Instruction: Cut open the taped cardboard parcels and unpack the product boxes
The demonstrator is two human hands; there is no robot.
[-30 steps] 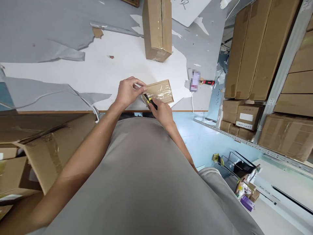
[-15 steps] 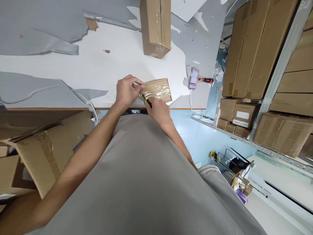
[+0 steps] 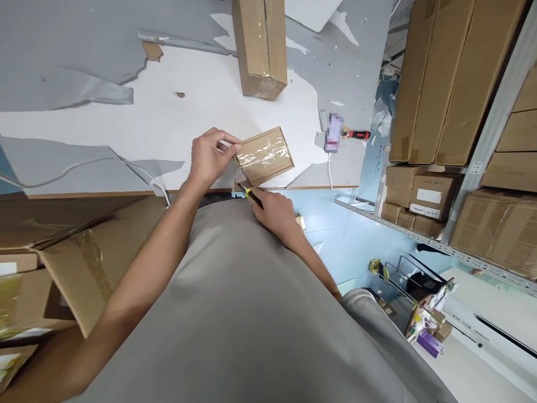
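A small flat cardboard box (image 3: 265, 157) with shiny clear tape across its top lies tilted near the table's front edge. My left hand (image 3: 210, 157) grips its left corner between thumb and fingers. In my right hand (image 3: 274, 212) is a yellow and black utility knife (image 3: 253, 197), its tip pointing up and left. The knife is just below the box's near left corner, close to the table edge. Whether the blade touches the box I cannot tell.
A long taped carton (image 3: 263, 50) stands further back on the table (image 3: 201, 112), whose grey covering is torn. A phone (image 3: 334, 133) with a white cable and a red-handled tool (image 3: 358, 135) lie at right. Shelves hold cartons (image 3: 444, 84); a large open carton (image 3: 84, 263) stands lower left.
My right hand with the knife has moved down, off the box towards the table edge. The box has turned slightly, and more of its top shows. My left hand has shifted slightly left.
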